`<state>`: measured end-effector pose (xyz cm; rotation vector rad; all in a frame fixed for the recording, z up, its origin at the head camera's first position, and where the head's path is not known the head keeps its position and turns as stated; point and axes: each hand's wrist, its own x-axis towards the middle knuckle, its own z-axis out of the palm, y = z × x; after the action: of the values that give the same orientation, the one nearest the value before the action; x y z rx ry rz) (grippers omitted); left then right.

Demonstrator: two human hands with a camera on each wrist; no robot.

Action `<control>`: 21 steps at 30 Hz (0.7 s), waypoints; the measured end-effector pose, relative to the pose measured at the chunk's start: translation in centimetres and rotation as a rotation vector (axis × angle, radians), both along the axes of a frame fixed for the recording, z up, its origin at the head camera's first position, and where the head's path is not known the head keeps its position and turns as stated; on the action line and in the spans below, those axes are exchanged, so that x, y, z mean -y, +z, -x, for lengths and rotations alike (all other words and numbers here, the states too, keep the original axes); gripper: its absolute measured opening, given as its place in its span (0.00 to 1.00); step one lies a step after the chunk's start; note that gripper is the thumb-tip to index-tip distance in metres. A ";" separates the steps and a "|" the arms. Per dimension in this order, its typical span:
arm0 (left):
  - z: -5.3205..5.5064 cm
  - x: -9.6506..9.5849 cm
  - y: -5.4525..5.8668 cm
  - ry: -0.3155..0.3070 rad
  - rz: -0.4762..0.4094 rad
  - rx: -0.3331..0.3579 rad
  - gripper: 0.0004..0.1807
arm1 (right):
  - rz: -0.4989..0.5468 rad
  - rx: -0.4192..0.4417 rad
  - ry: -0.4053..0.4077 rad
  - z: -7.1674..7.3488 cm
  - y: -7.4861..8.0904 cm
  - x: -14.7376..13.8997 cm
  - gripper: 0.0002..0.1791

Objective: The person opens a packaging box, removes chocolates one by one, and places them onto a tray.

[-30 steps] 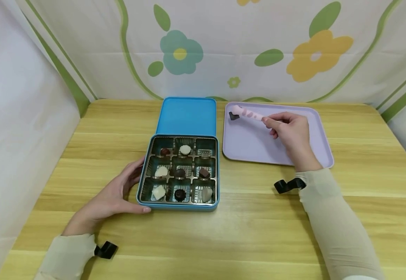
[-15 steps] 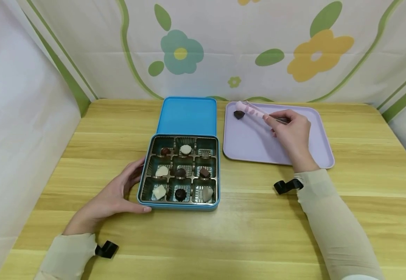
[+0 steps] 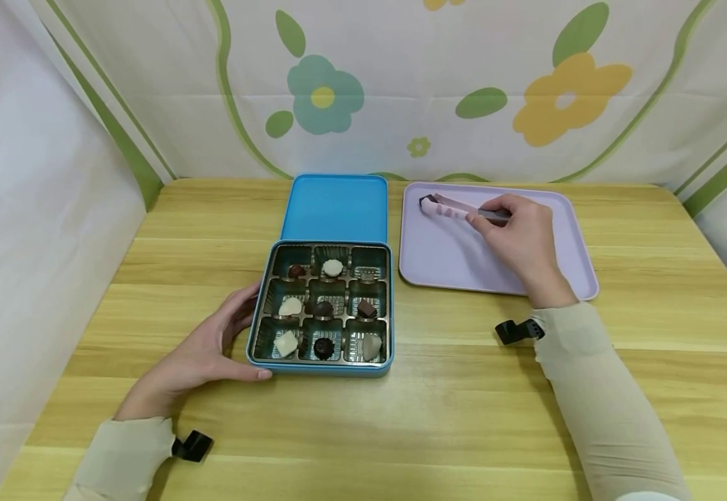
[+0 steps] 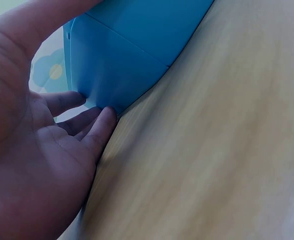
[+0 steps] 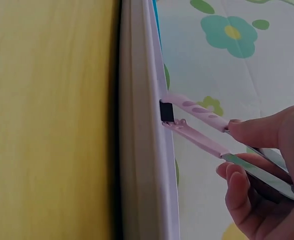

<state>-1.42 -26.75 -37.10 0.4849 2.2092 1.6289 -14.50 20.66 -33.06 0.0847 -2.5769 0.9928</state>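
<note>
My right hand (image 3: 520, 236) grips a pair of tongs (image 3: 451, 211) with pink spotted tips over the lilac tray (image 3: 469, 268). At the tray's far left, the tips stand on either side of a dark chocolate (image 3: 426, 199); in the right wrist view the chocolate (image 5: 166, 111) sits between both tips. My left hand (image 3: 209, 351) rests at the near left corner of a blue tin (image 3: 338, 372), thumb along its front and fingers at its left side. In the left wrist view, extended fingertips (image 4: 105, 114) touch the tin wall (image 4: 126, 55).
The tin has a gold divided insert (image 3: 344, 280) with several chocolates, such as a white one (image 3: 332, 268) at the back. Its far right compartment (image 3: 368, 264) holds no chocolate. The blue lid (image 3: 337, 207) lies open behind it. A flowered cloth (image 3: 388, 104) hangs behind the table.
The tongs have come down from above the dark chocolate, and their tips now flank it. The chocolate shifted slightly right, then lay nearly still. The left hand and tin have stayed put.
</note>
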 end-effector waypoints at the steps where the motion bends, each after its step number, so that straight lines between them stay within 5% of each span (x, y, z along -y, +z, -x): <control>1: 0.0 0.0 0.0 0.000 -0.002 0.000 0.71 | 0.002 -0.002 -0.001 0.0 -0.1 0.1 0.14; 21: 0.1 -0.1 -0.1 0.008 -0.004 0.013 0.71 | 0.021 -0.055 -0.037 0.0 0.3 0.2 0.16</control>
<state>-1.50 -26.69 -37.17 0.4661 2.2013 1.6362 -14.45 20.43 -32.80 0.0585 -2.5082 0.9906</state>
